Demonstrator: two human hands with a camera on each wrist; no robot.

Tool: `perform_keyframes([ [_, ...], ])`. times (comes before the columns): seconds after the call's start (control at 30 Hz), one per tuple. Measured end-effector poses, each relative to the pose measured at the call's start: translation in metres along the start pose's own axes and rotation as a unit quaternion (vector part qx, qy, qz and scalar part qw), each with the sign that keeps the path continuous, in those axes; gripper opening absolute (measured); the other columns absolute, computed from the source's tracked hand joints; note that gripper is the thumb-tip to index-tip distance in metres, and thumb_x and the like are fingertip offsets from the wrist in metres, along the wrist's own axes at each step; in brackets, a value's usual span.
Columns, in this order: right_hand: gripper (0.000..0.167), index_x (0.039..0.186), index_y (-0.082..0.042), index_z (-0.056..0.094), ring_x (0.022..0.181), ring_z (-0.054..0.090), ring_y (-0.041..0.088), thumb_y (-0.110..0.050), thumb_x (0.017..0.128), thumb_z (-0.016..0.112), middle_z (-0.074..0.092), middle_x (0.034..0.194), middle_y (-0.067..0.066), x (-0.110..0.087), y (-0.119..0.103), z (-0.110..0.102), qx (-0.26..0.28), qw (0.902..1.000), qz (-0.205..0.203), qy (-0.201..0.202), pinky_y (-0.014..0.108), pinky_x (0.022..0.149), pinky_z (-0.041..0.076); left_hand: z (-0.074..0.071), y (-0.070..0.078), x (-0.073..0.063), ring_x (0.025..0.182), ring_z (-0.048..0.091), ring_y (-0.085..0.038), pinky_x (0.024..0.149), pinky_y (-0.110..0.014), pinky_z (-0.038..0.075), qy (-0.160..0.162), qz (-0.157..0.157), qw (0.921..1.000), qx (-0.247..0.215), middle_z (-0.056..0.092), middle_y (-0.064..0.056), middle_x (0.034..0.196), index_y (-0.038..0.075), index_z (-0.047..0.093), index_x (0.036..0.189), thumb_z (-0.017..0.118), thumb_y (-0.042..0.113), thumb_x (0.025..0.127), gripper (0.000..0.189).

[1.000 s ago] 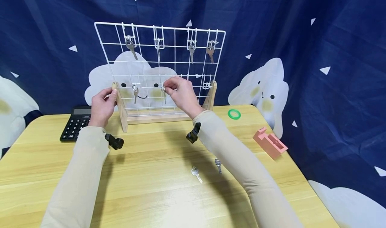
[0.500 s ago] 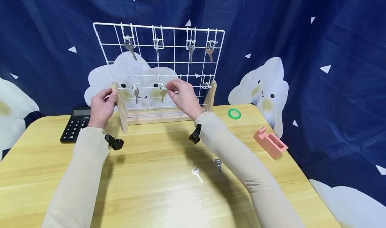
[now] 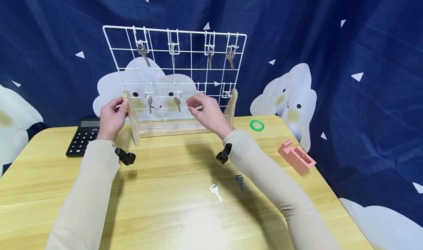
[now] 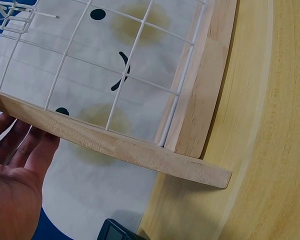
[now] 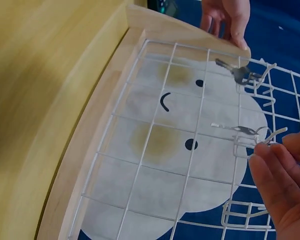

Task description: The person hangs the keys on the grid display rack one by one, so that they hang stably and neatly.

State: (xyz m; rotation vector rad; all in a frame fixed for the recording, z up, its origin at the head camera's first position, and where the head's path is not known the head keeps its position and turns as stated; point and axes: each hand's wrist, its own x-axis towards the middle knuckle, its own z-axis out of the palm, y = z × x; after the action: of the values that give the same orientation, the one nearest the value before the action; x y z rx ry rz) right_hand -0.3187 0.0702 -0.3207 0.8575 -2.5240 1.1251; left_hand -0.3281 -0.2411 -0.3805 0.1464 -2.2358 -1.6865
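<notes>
A white wire grid rack (image 3: 191,32) stands at the back of the table on a wooden frame. My left hand (image 3: 112,118) grips the frame's left wooden post (image 4: 140,152), thumb near its top, fingers partly hidden behind it. Just right of a key (image 3: 177,103) on a lower hook, my right hand (image 3: 209,112) hovers with loosely bent fingers and nothing between them. In the right wrist view its fingertips are right by the hook that bears this key (image 5: 244,130). Another key (image 3: 150,104) hangs to the left, and several more hang along the top row.
Two keys, one shiny (image 3: 216,192) and one in shadow (image 3: 239,181), lie on the table under the right forearm. A black calculator (image 3: 79,140) is at left. Green tape (image 3: 256,120) and a pink holder (image 3: 296,157) sit at right. A lower right hook (image 3: 226,94) bears no key.
My right hand has let go of the key, which now hangs on the lower hook, and drawn back to the right and slightly down. My left hand stays on the post.
</notes>
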Motion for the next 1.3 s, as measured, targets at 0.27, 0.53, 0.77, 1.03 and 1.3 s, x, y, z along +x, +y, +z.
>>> perform_keyframes([
  [0.27,0.012,0.105,-0.003,0.07,0.094,0.063,0.012,-0.002,0.094,0.064,0.066,0.105,0.004,-0.022,-0.005,-0.005,0.023,0.9988,-0.002,-0.044,0.016,0.08,0.054,0.001,0.0,-0.001,0.118,0.051,-0.022,0.103,-0.035,0.047,-0.01,-0.002,0.9999,0.01,0.049,-0.017,0.137,0.003,0.046,0.146,0.042,0.04,0.104,0.055],
  [0.53,0.011,0.103,-0.005,0.072,0.096,0.063,0.011,-0.004,0.094,0.065,0.067,0.104,0.002,-0.047,-0.001,-0.011,0.039,0.994,0.023,-0.1,0.018,0.082,0.055,0.001,0.001,-0.001,0.123,0.049,-0.023,0.105,-0.035,0.045,-0.019,-0.009,0.9998,-0.001,0.047,-0.018,0.14,0.005,0.043,0.148,0.042,0.041,0.104,0.057],
  [0.77,0.015,0.106,-0.003,0.07,0.1,0.064,0.016,-0.003,0.091,0.068,0.07,0.106,0.01,-0.074,0.008,-0.014,0.047,0.9823,0.033,-0.178,0.025,0.087,0.056,0.001,0.003,-0.001,0.12,0.05,-0.021,0.104,-0.036,0.046,-0.017,-0.006,0.9997,-0.016,0.047,-0.017,0.139,0.004,0.043,0.148,0.043,0.038,0.104,0.055],
  [1.03,0.019,0.11,-0.005,0.07,0.101,0.065,0.019,-0.005,0.092,0.069,0.07,0.107,0.003,-0.108,0.012,-0.018,0.038,0.9708,0.072,-0.226,0.031,0.09,0.055,0.0,0.001,0.0,0.118,0.05,-0.02,0.105,-0.037,0.045,-0.016,-0.007,0.9997,-0.017,0.047,-0.017,0.14,0.005,0.042,0.148,0.043,0.038,0.104,0.055],
  [1.3,0.022,0.112,-0.002,0.07,0.103,0.065,0.026,-0.002,0.09,0.069,0.07,0.108,0.01,-0.141,0.019,-0.017,0.026,0.9649,0.083,-0.247,0.042,0.09,0.055,0.0,-0.001,0.0,0.118,0.05,-0.02,0.104,-0.035,0.046,-0.014,-0.004,0.9998,-0.011,0.046,-0.017,0.141,0.004,0.042,0.148,0.043,0.039,0.104,0.056],
])
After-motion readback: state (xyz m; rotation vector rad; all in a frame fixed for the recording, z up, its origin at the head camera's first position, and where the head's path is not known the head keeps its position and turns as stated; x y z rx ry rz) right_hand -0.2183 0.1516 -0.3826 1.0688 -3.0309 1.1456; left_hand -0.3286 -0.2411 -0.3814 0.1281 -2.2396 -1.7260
